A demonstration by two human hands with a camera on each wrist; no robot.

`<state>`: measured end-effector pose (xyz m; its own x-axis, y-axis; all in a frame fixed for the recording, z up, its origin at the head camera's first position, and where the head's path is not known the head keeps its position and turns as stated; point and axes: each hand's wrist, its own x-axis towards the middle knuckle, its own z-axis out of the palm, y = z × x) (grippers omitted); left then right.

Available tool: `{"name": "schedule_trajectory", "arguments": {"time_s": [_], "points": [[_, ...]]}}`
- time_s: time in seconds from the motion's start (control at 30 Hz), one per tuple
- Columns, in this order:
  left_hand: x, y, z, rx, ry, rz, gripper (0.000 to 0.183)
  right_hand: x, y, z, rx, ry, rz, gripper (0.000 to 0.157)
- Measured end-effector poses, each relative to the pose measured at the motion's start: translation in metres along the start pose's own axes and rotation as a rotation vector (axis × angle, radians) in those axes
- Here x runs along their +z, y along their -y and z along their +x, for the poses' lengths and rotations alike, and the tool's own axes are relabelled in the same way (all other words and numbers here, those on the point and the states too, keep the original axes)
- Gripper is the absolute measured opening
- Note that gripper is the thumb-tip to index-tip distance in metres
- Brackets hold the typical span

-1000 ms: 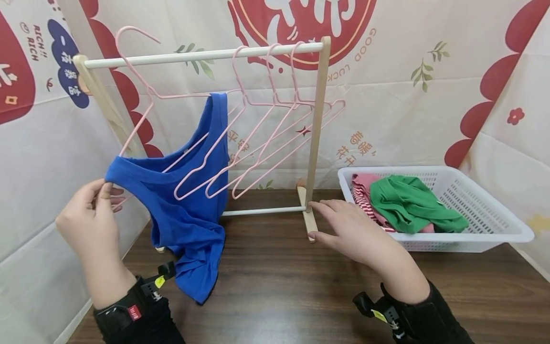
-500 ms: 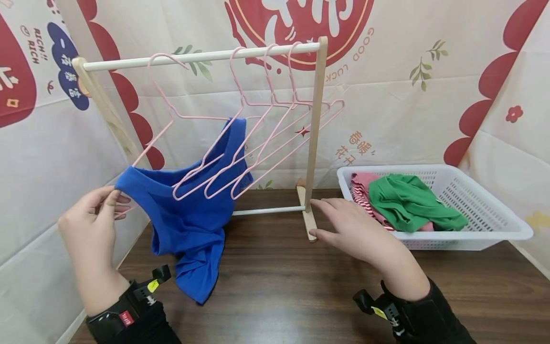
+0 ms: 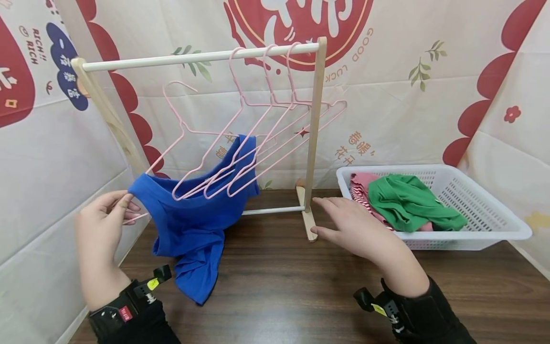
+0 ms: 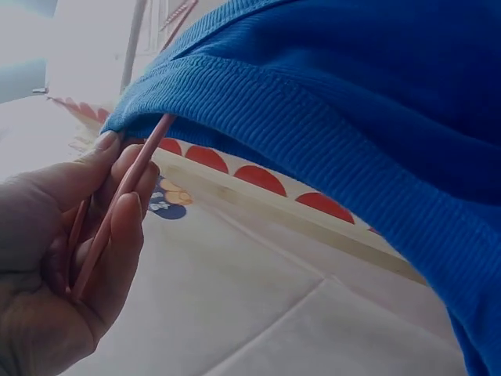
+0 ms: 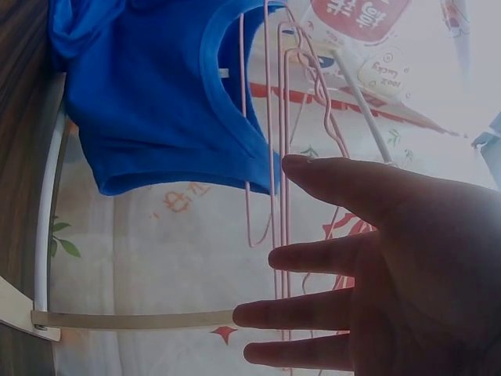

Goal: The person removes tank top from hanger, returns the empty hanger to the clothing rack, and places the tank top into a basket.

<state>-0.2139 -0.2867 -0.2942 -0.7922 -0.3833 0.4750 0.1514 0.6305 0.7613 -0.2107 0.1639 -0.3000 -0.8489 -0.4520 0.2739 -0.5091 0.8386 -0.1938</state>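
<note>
A blue sleeveless top drapes over a pink hanger, its lower part hanging down to the table. The hanger's hook is below the rack's white top bar, apart from it. My left hand grips the hanger's left end; in the left wrist view the thumb lies at the edge of the blue ribbed armhole and the fingers curl round the pink wire. My right hand has its fingers extended beside the foot of the rack's right post; whether it touches the wood I cannot tell.
Several pink hangers hang from the right part of the bar, crossing in front of the blue top. At the right stands a white basket holding a green garment and a pink striped one. A printed cloth backs the table.
My left hand has moved right, and the pink hanger with the blue top has moved down and to the right, its hook dropping from above the bar to below it. My right hand stays nearly still.
</note>
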Motion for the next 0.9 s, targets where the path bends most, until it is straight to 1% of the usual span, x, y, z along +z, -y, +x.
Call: {"name": "schedule_trajectory", "arguments": {"time_s": [0.1,0.27,0.47,0.57,0.7,0.83,0.9], "points": [[0.001,0.006,0.003,-0.014,0.061,0.012,0.035,0.001,-0.001,0.001,0.005,0.006,0.002,0.061],[0.001,0.014,0.005,-0.009,0.155,-0.003,0.037,0.002,-0.003,0.002,0.018,0.01,0.002,0.061],[0.001,0.02,0.008,-0.014,0.253,-0.072,0.037,0.003,-0.005,0.003,0.029,0.008,0.003,0.061],[0.002,0.022,0.008,-0.028,0.291,-0.109,0.037,0.003,-0.005,0.003,0.024,0.003,-0.004,0.06],[0.005,0.027,0.011,-0.048,0.348,-0.179,0.038,0.004,-0.005,0.005,0.019,-0.012,-0.008,0.058],[0.011,0.033,0.014,-0.05,0.42,-0.248,0.039,0.006,-0.006,0.007,0.017,-0.029,-0.012,0.056],[0.014,0.034,0.015,-0.039,0.456,-0.257,0.038,0.007,-0.007,0.009,0.018,-0.04,-0.018,0.056]]}}
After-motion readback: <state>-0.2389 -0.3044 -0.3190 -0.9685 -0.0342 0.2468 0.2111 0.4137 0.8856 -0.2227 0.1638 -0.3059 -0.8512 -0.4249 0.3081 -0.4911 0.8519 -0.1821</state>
